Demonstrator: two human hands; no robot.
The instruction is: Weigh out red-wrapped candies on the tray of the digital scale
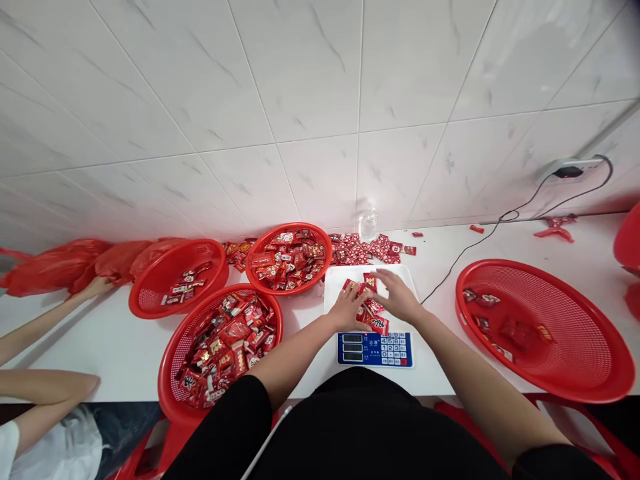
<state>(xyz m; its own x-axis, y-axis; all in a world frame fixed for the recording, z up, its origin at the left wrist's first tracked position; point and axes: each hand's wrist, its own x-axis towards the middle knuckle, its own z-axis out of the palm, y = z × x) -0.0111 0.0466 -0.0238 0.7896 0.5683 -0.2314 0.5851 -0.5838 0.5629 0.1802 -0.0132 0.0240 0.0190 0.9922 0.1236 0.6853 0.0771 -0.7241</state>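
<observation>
A white weighing scale (331, 281) with a blue keypad panel stands in front of me. Several red candy packets (376, 323) lie in a small pile on its tray. My left hand (349, 311) rests on the left side of this pile, fingers spread over the packets. On the other side, my right hand (400, 297) has its fingers stretched apart, close against the upper packets. Neither hand visibly grips a packet, though the palms are hidden from above.
Red baskets of packets stand left: a round one (325, 268), a large one (167, 390), another (137, 300). A wide basket (585, 333) is at right. Loose packets (350, 252) and a clear bottle (369, 222) lie behind; a cable (467, 248) crosses. A co-worker's hand (100, 285) touches red bags.
</observation>
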